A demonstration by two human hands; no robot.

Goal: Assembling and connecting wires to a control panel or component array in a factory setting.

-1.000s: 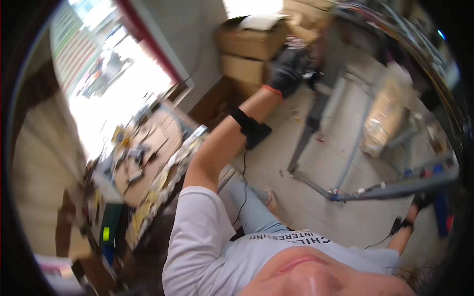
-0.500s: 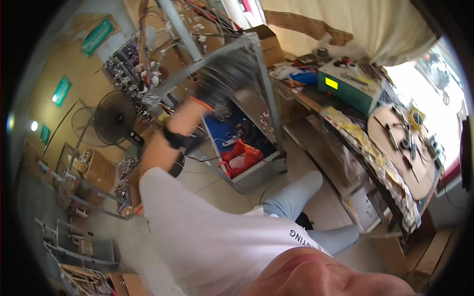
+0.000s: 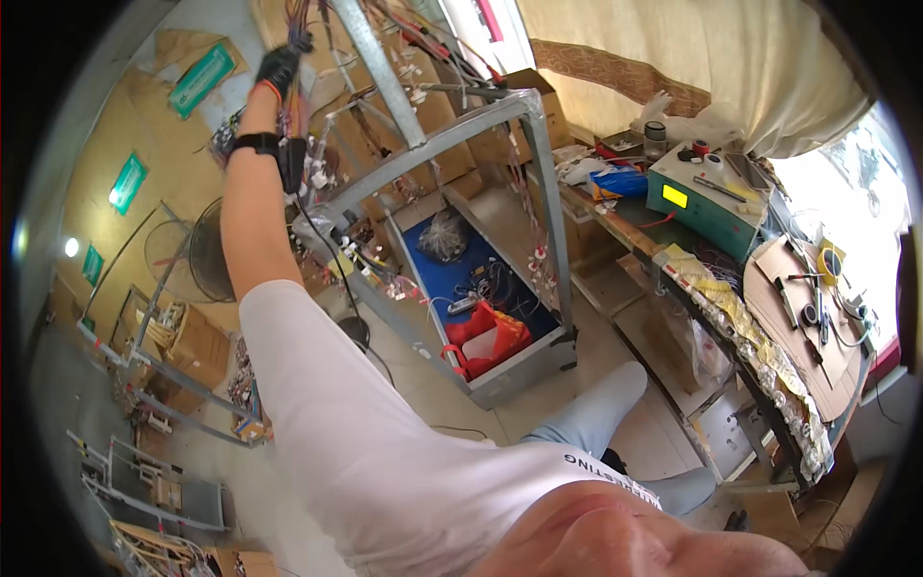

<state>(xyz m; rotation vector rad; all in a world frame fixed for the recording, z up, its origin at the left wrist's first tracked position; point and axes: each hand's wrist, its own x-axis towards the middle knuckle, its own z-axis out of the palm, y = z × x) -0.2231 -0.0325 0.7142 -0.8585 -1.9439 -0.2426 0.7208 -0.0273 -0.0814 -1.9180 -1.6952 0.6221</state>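
My left hand (image 3: pixel 279 67), in a dark glove with an orange cuff, reaches up to the upper left of the head view. Its fingers are closed round a hanging bundle of coloured wires (image 3: pixel 296 106). The bundle hangs beside the metal frame of a rack (image 3: pixel 433 144), and white connectors show among the wires lower down. A black strap (image 3: pixel 258 143) with a small box and a cable sits on my left wrist. My right hand is out of view.
Under the rack frame, a blue-lined tray (image 3: pixel 423 260) holds a red bag (image 3: pixel 486 338) and loose cables. On the right, a bench carries a green instrument (image 3: pixel 707 207) and several hand tools on a brown board (image 3: pixel 832 327). A fan (image 3: pixel 210 250) stands behind my arm.
My left hand has swung from over the rack frame, where it was blurred, up and left to the wire bundle. The view has shifted slightly.
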